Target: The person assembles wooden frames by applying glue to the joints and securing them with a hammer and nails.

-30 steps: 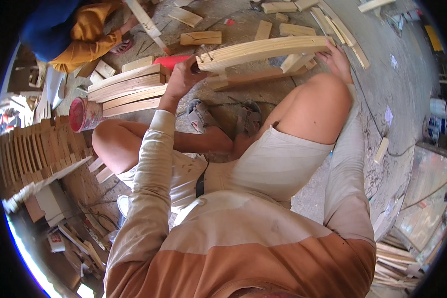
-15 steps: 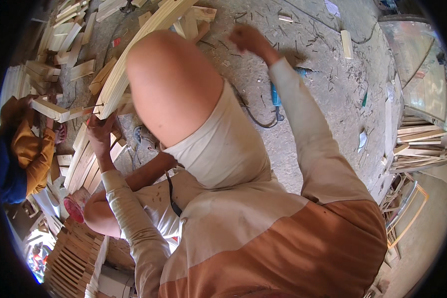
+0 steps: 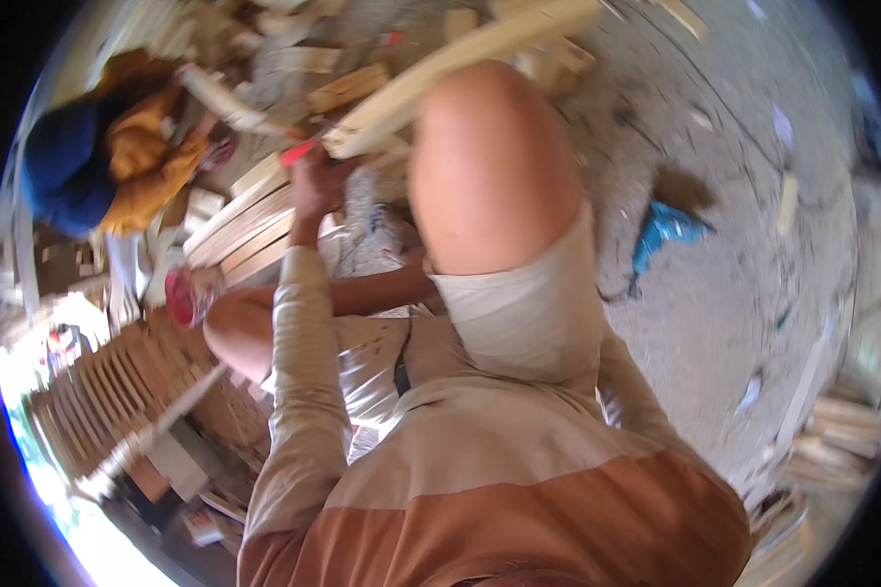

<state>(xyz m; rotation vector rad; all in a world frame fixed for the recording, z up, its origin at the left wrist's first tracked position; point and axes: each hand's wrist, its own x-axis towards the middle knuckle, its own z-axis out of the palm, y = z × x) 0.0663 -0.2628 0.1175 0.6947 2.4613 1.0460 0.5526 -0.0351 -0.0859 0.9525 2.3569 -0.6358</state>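
Observation:
My left hand (image 3: 315,186) is closed at the near end of a long pale wooden plank (image 3: 440,78), which slants up to the right past my raised knee. A small red thing (image 3: 301,152) shows at the top of this hand, too blurred to name. Close to that plank end is a shorter pale wood piece (image 3: 230,103), held at its far end by another person. My right forearm (image 3: 626,386) goes down behind my thigh, which hides the right hand.
A blue power drill (image 3: 661,235) with a cord lies on the concrete floor to the right. Stacked planks (image 3: 250,225) lie below my left hand. The other person (image 3: 137,166), in orange and dark blue, crouches at the left. Slatted wood (image 3: 108,391) stands at lower left.
The view has swung, so the scene sits further right. My right hand has come back from over the floor and gone out of sight. A red thing now shows at my left hand.

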